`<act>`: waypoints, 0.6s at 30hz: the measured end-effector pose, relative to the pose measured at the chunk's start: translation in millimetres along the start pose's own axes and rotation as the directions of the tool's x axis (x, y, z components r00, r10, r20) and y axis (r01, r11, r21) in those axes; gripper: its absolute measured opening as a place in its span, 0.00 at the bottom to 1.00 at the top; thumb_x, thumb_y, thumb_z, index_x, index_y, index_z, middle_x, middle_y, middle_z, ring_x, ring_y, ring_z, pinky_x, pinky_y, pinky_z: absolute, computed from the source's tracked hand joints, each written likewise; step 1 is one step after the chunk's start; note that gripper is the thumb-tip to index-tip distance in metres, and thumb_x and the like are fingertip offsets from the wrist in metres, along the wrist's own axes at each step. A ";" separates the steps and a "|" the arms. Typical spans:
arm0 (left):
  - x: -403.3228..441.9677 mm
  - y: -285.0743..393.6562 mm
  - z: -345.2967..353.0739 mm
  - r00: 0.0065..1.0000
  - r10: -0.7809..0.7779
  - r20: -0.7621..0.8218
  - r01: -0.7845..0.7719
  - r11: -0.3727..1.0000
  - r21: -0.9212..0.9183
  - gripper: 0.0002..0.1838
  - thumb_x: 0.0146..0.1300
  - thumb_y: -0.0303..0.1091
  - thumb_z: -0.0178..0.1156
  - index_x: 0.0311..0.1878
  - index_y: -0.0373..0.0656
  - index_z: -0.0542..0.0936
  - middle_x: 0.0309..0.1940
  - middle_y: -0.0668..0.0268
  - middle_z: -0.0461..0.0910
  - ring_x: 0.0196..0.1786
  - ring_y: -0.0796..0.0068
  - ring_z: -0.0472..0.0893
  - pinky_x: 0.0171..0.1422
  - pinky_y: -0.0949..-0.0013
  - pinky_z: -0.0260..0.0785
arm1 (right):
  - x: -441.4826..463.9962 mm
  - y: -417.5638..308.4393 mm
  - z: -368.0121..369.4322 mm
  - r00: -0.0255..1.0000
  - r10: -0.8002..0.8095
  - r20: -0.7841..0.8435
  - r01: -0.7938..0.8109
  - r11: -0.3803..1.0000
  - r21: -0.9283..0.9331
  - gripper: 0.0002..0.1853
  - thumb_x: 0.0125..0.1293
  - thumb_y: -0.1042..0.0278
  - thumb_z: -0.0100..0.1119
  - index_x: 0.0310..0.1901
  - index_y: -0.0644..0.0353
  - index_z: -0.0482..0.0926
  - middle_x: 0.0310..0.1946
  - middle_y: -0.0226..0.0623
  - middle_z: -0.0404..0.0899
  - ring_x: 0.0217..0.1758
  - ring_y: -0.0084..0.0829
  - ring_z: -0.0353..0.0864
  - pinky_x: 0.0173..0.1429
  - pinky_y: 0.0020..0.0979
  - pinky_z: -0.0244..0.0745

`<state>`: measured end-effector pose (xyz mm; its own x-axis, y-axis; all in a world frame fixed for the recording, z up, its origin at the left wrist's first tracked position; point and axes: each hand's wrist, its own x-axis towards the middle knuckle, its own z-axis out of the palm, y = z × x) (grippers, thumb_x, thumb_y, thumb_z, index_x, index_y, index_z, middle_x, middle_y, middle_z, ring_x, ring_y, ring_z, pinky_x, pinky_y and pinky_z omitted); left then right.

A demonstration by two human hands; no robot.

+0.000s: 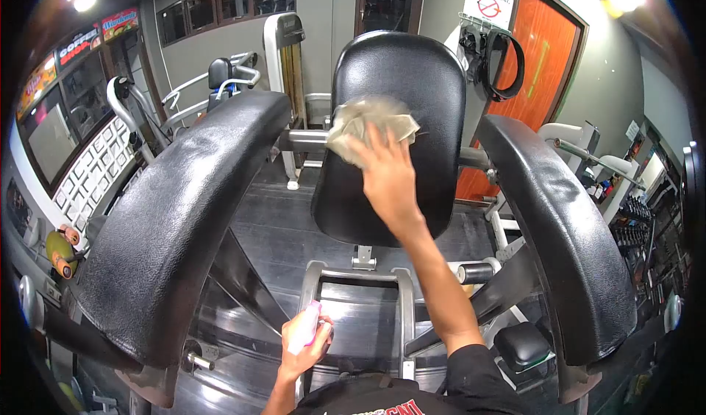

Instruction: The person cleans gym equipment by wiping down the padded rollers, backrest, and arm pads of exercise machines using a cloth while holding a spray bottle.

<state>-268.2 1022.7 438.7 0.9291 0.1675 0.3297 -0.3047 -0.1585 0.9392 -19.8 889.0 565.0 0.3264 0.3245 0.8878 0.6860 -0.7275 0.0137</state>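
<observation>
My right hand (pixel 390 176) lies over a crumpled beige cloth (pixel 360 124), pressing it on the left half of a black padded backrest (pixel 401 65). Cloth and fingertips are slightly blurred. Lower down, near the metal frame, my left hand (pixel 305 345) is wrapped round a small white and pink bottle (pixel 304 332). Its lower part is hidden by the palm and its contents do not show. Long black arm pads flank the backrest, the left pad (pixel 184 194) and the right pad (pixel 562 231).
A metal tube frame (pixel 404 319) rises from the dark floor (pixel 276 213) between the pads. Other gym machines (pixel 283 84) stand behind and to the sides. Black belts (pixel 504 65) hang on the wall beside an orange door (pixel 540 54). Dumbbells (pixel 631 235) sit at the far right.
</observation>
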 end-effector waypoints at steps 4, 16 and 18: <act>12.2 -6.1 1.8 0.998 0.052 -0.033 -0.051 0.998 0.028 0.05 0.61 0.21 0.59 0.40 0.34 0.78 0.19 0.66 0.78 0.21 0.80 0.79 0.26 0.76 0.69 | -49.0 -9.4 20.8 0.999 0.046 -0.019 -0.043 0.993 0.109 0.21 0.49 0.79 0.57 0.49 0.66 0.79 0.51 0.57 0.75 0.61 0.61 0.69 0.69 0.51 0.62; 18.4 -12.3 3.1 1.000 0.016 -0.006 -0.016 0.997 -0.072 0.05 0.61 0.20 0.58 0.41 0.33 0.78 0.19 0.67 0.78 0.20 0.82 0.78 0.26 0.77 0.69 | -252.6 -44.3 61.2 0.901 0.302 0.312 -0.367 0.914 0.173 0.17 0.51 0.78 0.59 0.45 0.67 0.80 0.43 0.51 0.80 0.57 0.51 0.75 0.65 0.46 0.68; 18.1 -12.6 2.5 1.000 0.003 0.017 -0.002 0.998 -0.066 0.05 0.61 0.20 0.58 0.41 0.33 0.78 0.19 0.67 0.78 0.20 0.82 0.78 0.25 0.77 0.69 | -265.9 -50.5 63.5 0.794 0.461 0.396 -0.582 0.763 0.281 0.18 0.57 0.75 0.57 0.51 0.66 0.76 0.46 0.52 0.79 0.56 0.50 0.76 0.64 0.41 0.69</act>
<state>-247.0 1025.3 432.5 0.9315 0.1506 0.3311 -0.3198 -0.0946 0.9427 -99.9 877.8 299.1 0.8328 0.1617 0.5294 0.5157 -0.5744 -0.6357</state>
